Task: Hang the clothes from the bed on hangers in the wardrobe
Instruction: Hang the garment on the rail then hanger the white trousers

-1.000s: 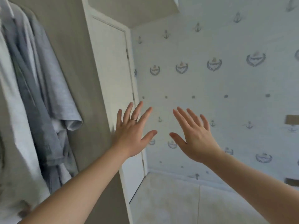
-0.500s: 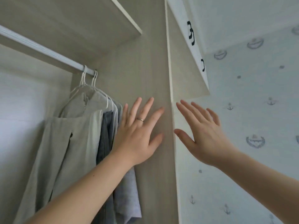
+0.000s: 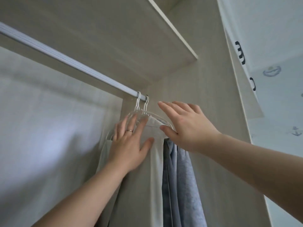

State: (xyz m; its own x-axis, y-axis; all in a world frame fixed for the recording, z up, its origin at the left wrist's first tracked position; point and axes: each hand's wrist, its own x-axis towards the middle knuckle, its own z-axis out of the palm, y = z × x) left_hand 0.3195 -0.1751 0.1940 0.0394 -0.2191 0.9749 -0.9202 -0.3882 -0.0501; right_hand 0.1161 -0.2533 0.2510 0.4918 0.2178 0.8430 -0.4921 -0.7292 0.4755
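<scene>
Inside the wardrobe a silver rail [image 3: 68,60] runs from the upper left to the right wall. White wire hangers [image 3: 141,106] hook over its right end. A pale beige garment [image 3: 147,169] hangs in front, with grey-blue clothes [image 3: 182,177] behind it on the right. My left hand [image 3: 131,143], a ring on one finger, lies flat with spread fingers against the beige garment's shoulder. My right hand [image 3: 185,125] reaches over the hangers' right shoulders with fingers straight, its thumb near the beige collar. Neither hand grips anything.
A wooden shelf [image 3: 147,38] sits just above the rail. The wardrobe's side wall [image 3: 213,112] stands close on the right of the clothes. An open white door with black handles [image 3: 241,54] is at the upper right, against anchor-patterned wallpaper [image 3: 278,112].
My view has swung from the wallpaper and door up into the wardrobe. Both open hands have moved up and left onto the hanging clothes near the hangers.
</scene>
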